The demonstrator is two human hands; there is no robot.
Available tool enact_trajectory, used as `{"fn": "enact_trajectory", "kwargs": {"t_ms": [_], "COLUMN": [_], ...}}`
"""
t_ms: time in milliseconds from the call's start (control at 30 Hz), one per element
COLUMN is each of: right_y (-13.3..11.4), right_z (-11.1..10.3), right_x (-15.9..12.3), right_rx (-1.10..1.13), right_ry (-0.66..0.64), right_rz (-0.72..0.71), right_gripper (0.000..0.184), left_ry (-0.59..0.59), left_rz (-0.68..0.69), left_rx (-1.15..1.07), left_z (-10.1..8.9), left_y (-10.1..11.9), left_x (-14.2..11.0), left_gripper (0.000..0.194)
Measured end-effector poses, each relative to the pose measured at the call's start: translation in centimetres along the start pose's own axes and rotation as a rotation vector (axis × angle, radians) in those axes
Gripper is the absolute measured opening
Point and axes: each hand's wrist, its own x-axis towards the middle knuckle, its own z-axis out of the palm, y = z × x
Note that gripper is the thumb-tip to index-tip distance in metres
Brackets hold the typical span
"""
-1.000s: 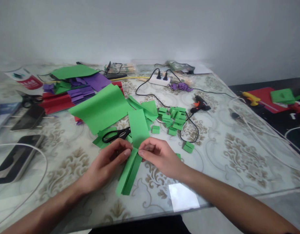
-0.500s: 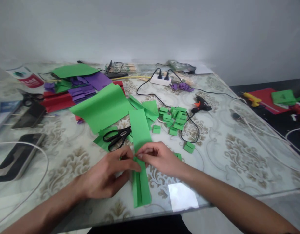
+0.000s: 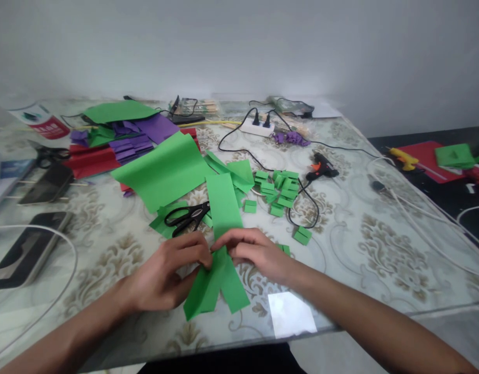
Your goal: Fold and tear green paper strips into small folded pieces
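A long green paper strip [image 3: 225, 200] lies lengthwise in front of me, its near end split into two legs that spread apart. My left hand [image 3: 173, 270] pinches the left leg, which is creased and lifted a little. With bent fingers, my right hand [image 3: 258, 252] grips the strip where the legs meet; its fingertips almost touch the left hand's. Black-handled scissors [image 3: 187, 215] rest just beyond my left hand, on green scraps. Small folded green paper pieces [image 3: 280, 189] are piled beyond my right hand, with a few lying singly nearby.
Curled green paper [image 3: 165, 171] and purple and red paper lie at the back left. A black glue gun [image 3: 322, 167] sits right of the pile, its cord looping close by. A white power strip [image 3: 257, 127] is at the back. Phones [image 3: 29, 249] lie at the left.
The near end of the strip, closed along a lengthwise fold before, has spread into two legs. My left hand has drawn one leg leftward; the right hand stays near its place.
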Motion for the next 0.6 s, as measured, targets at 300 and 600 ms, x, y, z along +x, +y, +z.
{"fn": "enact_trajectory", "kwargs": {"t_ms": [300,600], "right_y": [-0.43,-0.20], "right_z": [0.28,0.51], "right_x": [-0.17,-0.38], "right_rx": [-0.004,0.080], "right_ry": [0.013,0.006], "right_rz": [-0.060,-0.072], "right_gripper": [0.020,0.011], "left_ry": [0.016,-0.019], "left_rz": [0.017,0.067], "left_rx": [-0.008,0.057], "left_z": [-0.44,-0.48], "left_y": [0.06,-0.43], "left_x": [0.05,-0.71], "left_gripper": [0.010,0.016]}}
